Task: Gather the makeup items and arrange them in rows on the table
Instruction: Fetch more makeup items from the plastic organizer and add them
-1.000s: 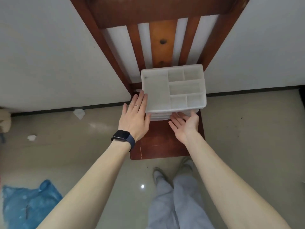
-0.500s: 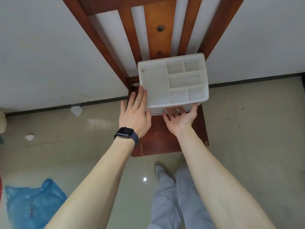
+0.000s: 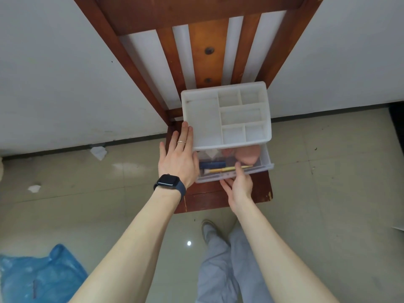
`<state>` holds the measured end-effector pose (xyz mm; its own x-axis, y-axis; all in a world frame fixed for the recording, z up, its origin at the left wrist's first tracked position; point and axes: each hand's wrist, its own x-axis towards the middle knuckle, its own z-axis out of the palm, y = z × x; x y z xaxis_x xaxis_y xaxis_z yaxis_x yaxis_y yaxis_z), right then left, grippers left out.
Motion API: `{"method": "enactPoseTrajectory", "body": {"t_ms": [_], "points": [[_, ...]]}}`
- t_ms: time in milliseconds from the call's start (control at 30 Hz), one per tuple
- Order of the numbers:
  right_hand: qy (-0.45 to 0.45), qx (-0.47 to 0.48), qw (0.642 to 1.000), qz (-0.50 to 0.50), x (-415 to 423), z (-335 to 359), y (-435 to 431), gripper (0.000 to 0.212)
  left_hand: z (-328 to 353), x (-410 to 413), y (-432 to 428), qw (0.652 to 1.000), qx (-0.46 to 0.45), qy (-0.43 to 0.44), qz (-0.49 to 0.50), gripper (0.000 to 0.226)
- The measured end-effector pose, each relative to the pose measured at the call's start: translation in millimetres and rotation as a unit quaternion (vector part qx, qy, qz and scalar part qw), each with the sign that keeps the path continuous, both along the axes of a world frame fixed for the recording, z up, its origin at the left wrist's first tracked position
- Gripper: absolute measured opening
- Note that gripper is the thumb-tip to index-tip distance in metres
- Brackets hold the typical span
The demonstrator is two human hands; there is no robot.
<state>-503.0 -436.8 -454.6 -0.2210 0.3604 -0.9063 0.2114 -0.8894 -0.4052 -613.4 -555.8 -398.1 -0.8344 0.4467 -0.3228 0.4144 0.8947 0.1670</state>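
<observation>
Fingers straight, left hand (image 3: 178,162) lies flat against the white organizer (image 3: 225,117) on the chair seat (image 3: 209,199) — no grip; the right hand (image 3: 239,186) pinches the drawer (image 3: 266,160) front. Inside, perhaps a pink sponge (image 3: 249,155), a yellow pencil (image 3: 223,170).

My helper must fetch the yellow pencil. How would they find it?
On the wooden chair seat stands a white organizer with its drawer open. Near the drawer's front lies a yellow pencil, beside a dark blue bar, the only yellow thing there.
</observation>
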Motion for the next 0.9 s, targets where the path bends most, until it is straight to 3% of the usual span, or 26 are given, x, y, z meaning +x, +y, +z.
{"method": "enactPoseTrajectory", "body": {"t_ms": [267, 500, 900], "points": [[-0.048, 0.018, 0.994, 0.095, 25.2, -4.1, 2.6, 0.018, -3.7, 0.2, -1.8, 1.0, -0.002, 0.003, -0.003, 0.069], [-0.051, -0.002, 0.992, 0.115, 34.0, -4.4, 8.5, 0.035, -3.3, 0.8, -0.5, 1.0, -0.005, 0.005, -0.003, 0.07], [-0.054, -0.016, 0.995, 0.078, 32.3, -2.6, 2.7, 0.032, -1.0, 1.5, 3.6, 1.0, -0.028, -0.001, -0.001, 0.073]]}}
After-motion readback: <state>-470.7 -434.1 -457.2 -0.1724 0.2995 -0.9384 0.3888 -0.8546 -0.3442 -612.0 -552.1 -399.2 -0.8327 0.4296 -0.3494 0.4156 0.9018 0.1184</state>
